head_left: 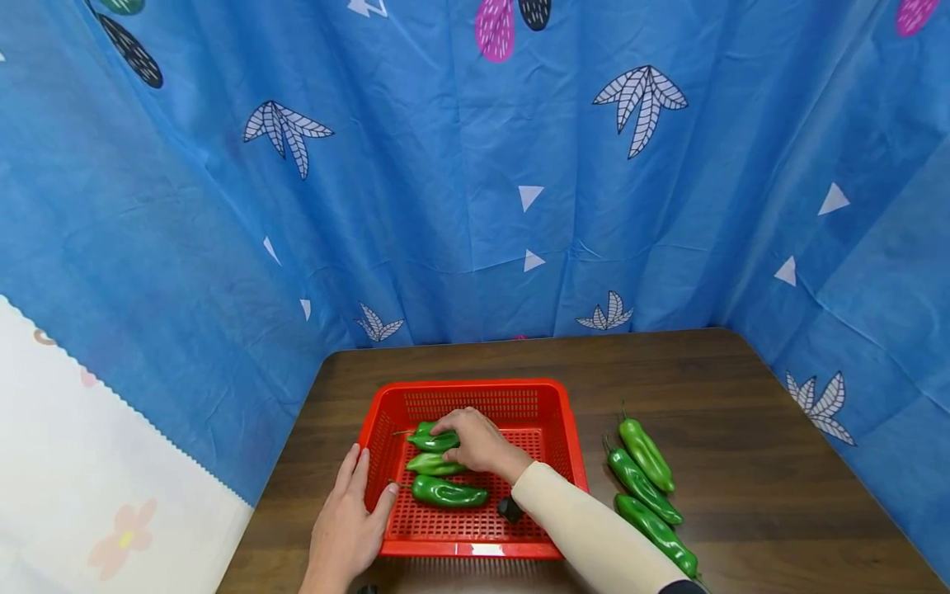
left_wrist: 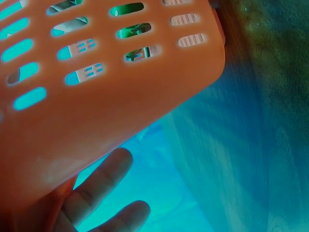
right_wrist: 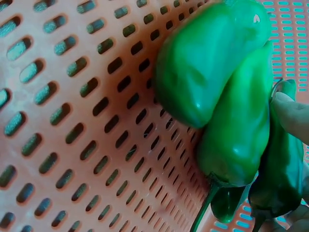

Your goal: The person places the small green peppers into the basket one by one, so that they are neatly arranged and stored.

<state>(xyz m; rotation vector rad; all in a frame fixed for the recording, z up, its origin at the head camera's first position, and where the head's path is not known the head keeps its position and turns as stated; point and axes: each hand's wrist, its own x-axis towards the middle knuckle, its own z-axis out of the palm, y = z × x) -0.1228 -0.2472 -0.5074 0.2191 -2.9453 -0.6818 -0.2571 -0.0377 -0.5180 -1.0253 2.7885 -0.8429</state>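
Note:
A red plastic basket (head_left: 475,549) with slotted walls stands on the table. My left hand (head_left: 347,521) holds its left rim, thumb over the inside and fingers along the outside. Two of those fingers (left_wrist: 104,183) show beyond the wall in the left wrist view. Inside the basket, my right hand (head_left: 478,445) grips a dark green pepper (right_wrist: 277,179), with the thumb (right_wrist: 292,113) against its side. Next to it lie a lighter green pepper (head_left: 433,464) and a large glossy green pepper (head_left: 449,492). Another green pepper (right_wrist: 227,203) is mostly hidden.
To the right of the basket, three green peppers lie side by side on the brown wooden table (head_left: 764,462): a far one (head_left: 646,454), a middle one (head_left: 644,487) and a near one (head_left: 656,532). A blue patterned curtain (head_left: 475,206) hangs behind the table.

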